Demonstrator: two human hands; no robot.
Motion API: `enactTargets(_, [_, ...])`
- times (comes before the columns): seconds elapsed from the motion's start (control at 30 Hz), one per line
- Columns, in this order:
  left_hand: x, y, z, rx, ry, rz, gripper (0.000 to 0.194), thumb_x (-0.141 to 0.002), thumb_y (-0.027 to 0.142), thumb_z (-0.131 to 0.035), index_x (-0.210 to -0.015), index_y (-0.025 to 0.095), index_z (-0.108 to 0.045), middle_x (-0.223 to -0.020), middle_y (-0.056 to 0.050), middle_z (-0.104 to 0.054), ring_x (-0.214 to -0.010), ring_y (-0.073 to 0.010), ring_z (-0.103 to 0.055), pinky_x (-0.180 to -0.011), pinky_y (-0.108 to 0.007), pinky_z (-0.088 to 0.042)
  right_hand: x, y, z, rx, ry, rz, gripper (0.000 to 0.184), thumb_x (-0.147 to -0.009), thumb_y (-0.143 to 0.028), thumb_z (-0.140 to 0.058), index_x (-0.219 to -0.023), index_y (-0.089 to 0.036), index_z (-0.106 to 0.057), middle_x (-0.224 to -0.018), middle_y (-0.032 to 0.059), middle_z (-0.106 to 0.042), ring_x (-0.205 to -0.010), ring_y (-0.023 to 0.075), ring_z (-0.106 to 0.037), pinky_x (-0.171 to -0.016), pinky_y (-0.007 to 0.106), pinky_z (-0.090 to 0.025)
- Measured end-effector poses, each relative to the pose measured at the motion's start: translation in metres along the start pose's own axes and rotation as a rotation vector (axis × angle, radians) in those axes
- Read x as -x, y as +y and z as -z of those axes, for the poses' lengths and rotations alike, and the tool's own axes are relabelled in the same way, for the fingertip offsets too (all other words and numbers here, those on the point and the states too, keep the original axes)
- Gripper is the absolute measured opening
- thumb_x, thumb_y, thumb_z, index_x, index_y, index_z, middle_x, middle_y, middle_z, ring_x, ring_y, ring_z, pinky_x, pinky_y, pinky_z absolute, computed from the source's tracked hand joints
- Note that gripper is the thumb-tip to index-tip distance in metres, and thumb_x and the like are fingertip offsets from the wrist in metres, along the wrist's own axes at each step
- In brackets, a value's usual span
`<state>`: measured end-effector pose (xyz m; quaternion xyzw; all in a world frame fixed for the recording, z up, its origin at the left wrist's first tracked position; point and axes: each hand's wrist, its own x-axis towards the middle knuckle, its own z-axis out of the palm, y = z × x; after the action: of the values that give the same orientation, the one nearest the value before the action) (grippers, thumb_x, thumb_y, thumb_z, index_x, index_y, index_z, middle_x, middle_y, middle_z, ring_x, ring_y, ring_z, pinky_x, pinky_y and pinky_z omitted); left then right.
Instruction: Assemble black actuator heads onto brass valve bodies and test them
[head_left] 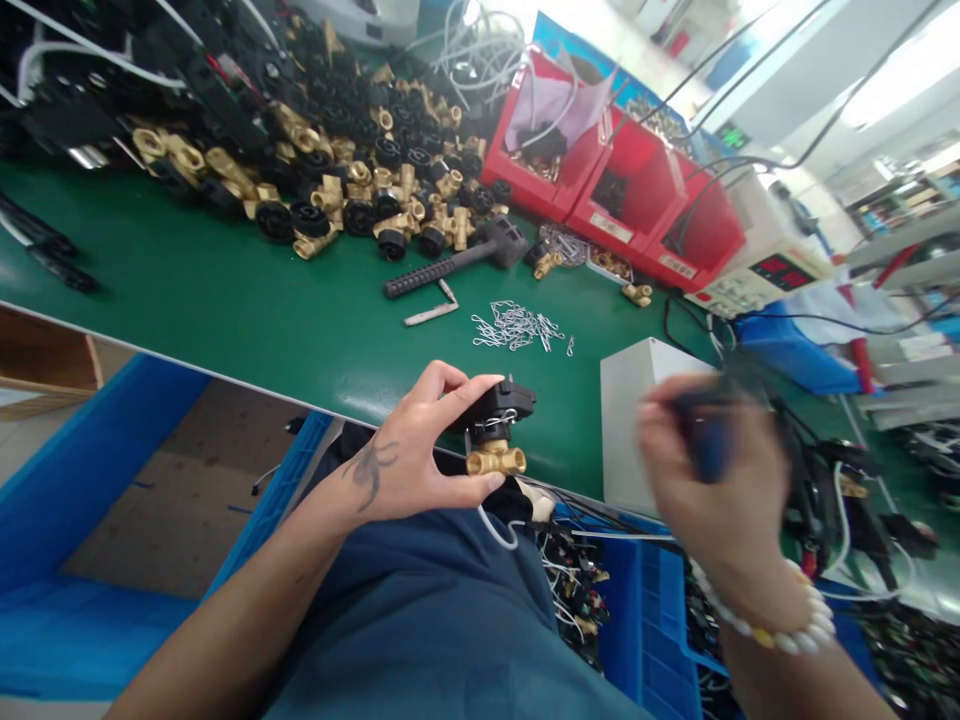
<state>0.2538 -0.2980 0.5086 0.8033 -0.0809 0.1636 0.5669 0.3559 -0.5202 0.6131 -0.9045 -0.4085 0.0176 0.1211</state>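
Note:
Near the table's front edge, my left hand is closed on a brass valve with a black plastic housing on top. Its thumb and fingers pinch the assembly from the left. A bent wire clip shows between housing and brass. A white cable hangs below. On the right, my right hand is smeared by motion, its fingers wrapped round a dark tool with a blue part; the blur hides its exact kind. That hand is in front of a light grey box. Loose wire clips lie ahead of my left hand.
Several brass valves with black knobs are heaped at the back left. A black mallet and a bent metal rod lie before them. Red bins and an instrument with a red display stand behind. Blue crates are below.

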Motion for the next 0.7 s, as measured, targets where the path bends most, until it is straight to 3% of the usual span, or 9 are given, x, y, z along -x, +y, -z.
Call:
enactTargets(0.27, [0.001, -0.001, -0.002, -0.012, 0.012, -0.018, 0.073, -0.079, 0.031, -0.075, -0.147, 0.024, -0.049, -0.116, -0.005, -0.048, -0.105, -0.0195, -0.054, -0.098, -0.038, -0.056, -0.022, -0.019, 0.002, -0.087, 0.175, -0.021, 0.025, -0.091, -0.037, -0.059, -0.112, -0.025, -0.064, -0.088, 0.0076, -0.065, -0.079, 0.0236, -0.066, -0.062, 0.033, -0.051])
enactTargets(0.43, [0.000, 0.003, 0.001, -0.009, -0.004, 0.022, 0.072, -0.079, 0.031, -0.075, -0.146, 0.025, -0.048, -0.114, -0.005, -0.048, -0.106, -0.0203, -0.055, -0.098, -0.040, -0.057, -0.019, -0.015, 0.011, -0.118, 0.272, -0.041, 0.027, -0.093, -0.039, -0.058, -0.115, -0.025, -0.063, -0.090, 0.0085, -0.063, -0.080, 0.0249, -0.066, -0.061, 0.034, -0.051])
enactTargets(0.6, [0.000, 0.003, 0.000, -0.002, 0.012, 0.015, 0.071, -0.079, 0.031, -0.075, -0.145, 0.024, -0.050, -0.115, -0.005, -0.048, -0.105, -0.0194, -0.054, -0.098, -0.039, -0.056, -0.006, -0.002, 0.008, -0.083, 0.593, -0.089, 0.026, -0.099, -0.032, -0.047, -0.123, -0.026, -0.055, -0.098, 0.0090, -0.061, -0.078, 0.0223, -0.063, -0.063, 0.035, -0.050])
enactTargets(0.63, [0.000, 0.002, 0.000, -0.003, 0.014, 0.010, 0.072, -0.079, 0.031, -0.076, -0.146, 0.024, -0.050, -0.115, -0.005, -0.048, -0.105, -0.0195, -0.053, -0.098, -0.039, -0.056, -0.005, -0.001, 0.006, -0.072, 0.577, -0.071, 0.025, -0.099, -0.029, -0.047, -0.122, -0.026, -0.055, -0.096, 0.0075, -0.062, -0.074, 0.0205, -0.062, -0.061, 0.033, -0.049])
enactTargets(0.7, [0.001, 0.001, 0.000, -0.007, 0.010, 0.005, 0.072, -0.079, 0.031, -0.076, -0.146, 0.025, -0.049, -0.114, -0.005, -0.048, -0.105, -0.0199, -0.054, -0.097, -0.039, -0.056, -0.005, 0.000, 0.002, -0.056, 0.338, 0.003, 0.020, -0.094, -0.022, -0.050, -0.113, -0.025, -0.058, -0.084, 0.0028, -0.062, -0.063, 0.0165, -0.058, -0.055, 0.029, -0.046])
